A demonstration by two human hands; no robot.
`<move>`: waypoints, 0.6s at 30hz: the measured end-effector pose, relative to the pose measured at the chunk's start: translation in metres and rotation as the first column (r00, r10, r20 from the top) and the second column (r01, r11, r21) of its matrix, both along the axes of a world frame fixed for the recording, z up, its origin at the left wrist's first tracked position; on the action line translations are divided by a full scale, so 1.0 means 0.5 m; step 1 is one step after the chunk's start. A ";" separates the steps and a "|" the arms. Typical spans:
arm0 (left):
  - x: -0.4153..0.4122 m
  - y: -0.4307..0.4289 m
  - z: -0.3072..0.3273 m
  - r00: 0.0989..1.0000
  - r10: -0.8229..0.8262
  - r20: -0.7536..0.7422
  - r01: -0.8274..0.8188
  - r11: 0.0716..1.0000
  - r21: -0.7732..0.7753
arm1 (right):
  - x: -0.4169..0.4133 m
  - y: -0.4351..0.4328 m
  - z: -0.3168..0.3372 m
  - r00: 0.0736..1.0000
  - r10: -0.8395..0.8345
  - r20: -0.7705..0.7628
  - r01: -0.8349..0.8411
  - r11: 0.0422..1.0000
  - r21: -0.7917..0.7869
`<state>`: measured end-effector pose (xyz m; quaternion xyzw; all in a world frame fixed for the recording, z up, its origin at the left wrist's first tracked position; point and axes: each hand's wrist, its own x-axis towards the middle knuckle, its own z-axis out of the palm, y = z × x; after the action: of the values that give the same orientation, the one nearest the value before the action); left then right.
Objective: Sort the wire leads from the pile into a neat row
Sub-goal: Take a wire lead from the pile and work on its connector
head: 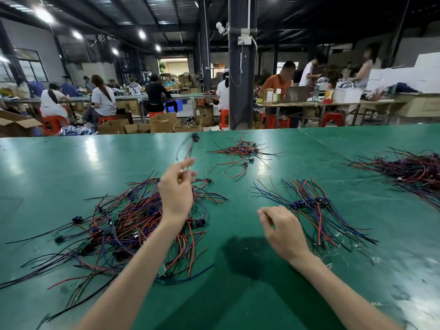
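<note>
R hand [283, 231] nearest, fingers loosely curled, nothing seen in them, just left of row [309, 203]. Pile [128, 225] near left, tangled. L hand [177, 186] up over pile's far edge, fingertips pinched on lead [187, 151]; blurred, plug [195, 136] on top. Lead prob. light, floppy, snags easily; grip by plug, not wire tips. Far: small heap [240, 151]; bundle [414, 170] far right.

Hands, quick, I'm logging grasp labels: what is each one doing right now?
Left hand: pinching one wire lead, held above the pile.
Right hand: loosely curled, nothing visible in it.
</note>
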<state>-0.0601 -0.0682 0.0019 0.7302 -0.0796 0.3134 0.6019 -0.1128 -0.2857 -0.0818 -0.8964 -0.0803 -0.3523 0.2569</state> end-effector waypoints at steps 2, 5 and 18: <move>-0.045 -0.033 -0.036 0.993 -0.117 0.013 0.117 0.993 0.008 | -0.009 0.014 0.006 0.971 0.192 -0.143 -0.137 0.935 0.329; -0.095 -0.082 -0.088 0.962 -0.273 0.020 0.269 0.955 0.126 | -0.013 0.023 0.016 0.852 0.452 -0.263 -0.142 0.684 0.715; -0.148 -0.116 -0.151 0.728 -0.607 -0.318 0.669 0.731 0.135 | -0.016 -0.024 0.051 0.768 0.638 -0.055 0.085 -0.016 0.996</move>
<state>-0.1343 -0.1263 -0.0736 0.7582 -0.2872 -0.0220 0.5849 -0.1209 -0.2978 -0.0564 -0.4836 0.0650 0.0095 0.8728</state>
